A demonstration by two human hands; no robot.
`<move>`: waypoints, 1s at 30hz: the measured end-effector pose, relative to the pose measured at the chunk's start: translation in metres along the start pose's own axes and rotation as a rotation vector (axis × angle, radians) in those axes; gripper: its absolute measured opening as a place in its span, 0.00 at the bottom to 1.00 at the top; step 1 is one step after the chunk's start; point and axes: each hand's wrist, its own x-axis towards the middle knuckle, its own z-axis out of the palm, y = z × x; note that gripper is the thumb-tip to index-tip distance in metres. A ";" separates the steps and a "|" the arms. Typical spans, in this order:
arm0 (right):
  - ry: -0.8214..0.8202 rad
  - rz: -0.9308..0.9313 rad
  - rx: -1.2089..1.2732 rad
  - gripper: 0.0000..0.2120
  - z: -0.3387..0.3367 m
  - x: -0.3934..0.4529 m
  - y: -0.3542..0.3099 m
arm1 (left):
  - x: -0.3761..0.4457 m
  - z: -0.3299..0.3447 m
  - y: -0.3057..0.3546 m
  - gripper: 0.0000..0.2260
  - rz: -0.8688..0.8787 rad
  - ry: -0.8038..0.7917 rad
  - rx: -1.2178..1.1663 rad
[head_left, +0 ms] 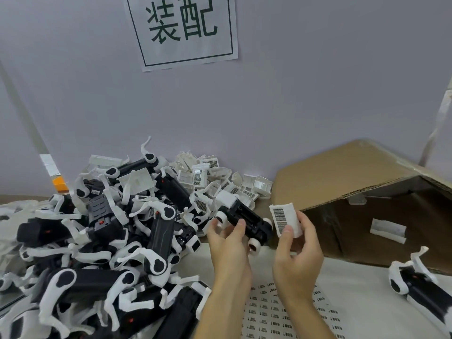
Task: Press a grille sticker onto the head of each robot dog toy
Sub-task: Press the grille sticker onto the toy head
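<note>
Grey wall is standing behind a table [354,289] with piled robot dog toys [102,241].
Left hand [228,248] is gripping a black toy body [247,222]; right hand [297,250] is pinching a white head piece [285,220].

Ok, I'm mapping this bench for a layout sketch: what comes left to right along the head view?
Heap of toy dogs → left hand → right hand → cardboard box → lone toy dog.

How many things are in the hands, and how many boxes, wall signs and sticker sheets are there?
Toy bodies held: 1, in the left hand
White head pieces held: 1, in the right hand
Cardboard boxes: 1
Wall signs: 1
Sticker sheets: 1
Total: 5
</note>
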 end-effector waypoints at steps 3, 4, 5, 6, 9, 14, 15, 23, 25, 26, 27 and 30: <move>0.008 -0.081 -0.084 0.19 -0.001 0.001 -0.003 | -0.003 0.001 0.004 0.15 -0.074 -0.061 -0.068; 0.001 -0.091 -0.093 0.20 -0.001 0.002 -0.006 | -0.004 0.000 0.004 0.17 -0.082 -0.070 -0.097; -0.005 -0.098 -0.098 0.19 -0.002 0.002 -0.006 | -0.005 -0.001 0.004 0.19 -0.082 -0.078 -0.122; -0.014 -0.102 -0.099 0.19 -0.002 0.002 -0.007 | -0.006 -0.001 0.003 0.19 -0.070 -0.087 -0.134; -0.038 -0.097 -0.087 0.19 -0.001 0.002 -0.006 | -0.006 -0.004 0.003 0.18 -0.027 -0.074 -0.111; -0.098 0.002 0.035 0.13 0.000 0.002 -0.003 | -0.002 -0.004 0.001 0.17 0.033 -0.031 -0.058; -0.103 0.013 0.059 0.13 0.000 0.003 -0.003 | -0.002 -0.004 0.001 0.17 0.039 -0.023 -0.054; -0.193 0.189 0.177 0.09 -0.007 0.018 -0.009 | 0.002 -0.005 -0.003 0.16 0.044 0.004 -0.061; -0.257 0.217 0.148 0.10 -0.010 0.028 -0.013 | 0.003 -0.005 -0.003 0.16 0.047 0.004 -0.062; -0.294 0.215 0.123 0.10 -0.013 0.034 -0.016 | 0.004 -0.006 -0.003 0.16 0.048 0.002 -0.058; -0.334 0.207 0.095 0.10 -0.016 0.040 -0.019 | 0.004 -0.006 -0.003 0.17 0.045 -0.002 -0.050; -0.473 0.149 -0.057 0.09 -0.024 0.056 -0.031 | 0.005 -0.006 -0.002 0.19 0.030 -0.023 -0.032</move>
